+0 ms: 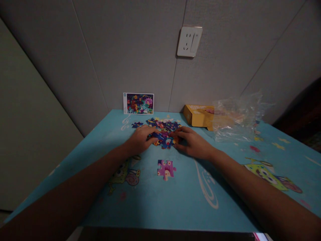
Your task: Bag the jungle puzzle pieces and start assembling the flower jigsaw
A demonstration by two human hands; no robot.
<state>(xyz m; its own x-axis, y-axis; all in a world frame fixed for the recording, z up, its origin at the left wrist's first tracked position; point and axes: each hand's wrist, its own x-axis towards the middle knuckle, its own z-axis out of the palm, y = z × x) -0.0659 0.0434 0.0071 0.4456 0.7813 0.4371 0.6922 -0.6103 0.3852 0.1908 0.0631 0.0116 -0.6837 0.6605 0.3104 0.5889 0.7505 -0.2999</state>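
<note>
A heap of dark, many-coloured jigsaw puzzle pieces (164, 126) lies toward the back of the table. My left hand (140, 139) rests against the heap's left side, thumb and fingers apart around some pieces. From the right, my right hand (192, 142) touches the heap with curved, parted fingers; the undersides of its fingertips are hidden. Neither hand shows a piece lifted off the table. Nearer to me, between my forearms, a single pink-purple puzzle piece (166, 169) with a printed eye lies flat. One dark puzzle piece (137, 125) sits just left of the heap.
A picture card (140, 103) leans upright on the wall behind the heap. To the back right lie a yellow box (200, 115) and a crumpled clear plastic bag (234, 122). The blue table (150, 207) has printed cartoon figures. A socket (189, 42) is on the wall.
</note>
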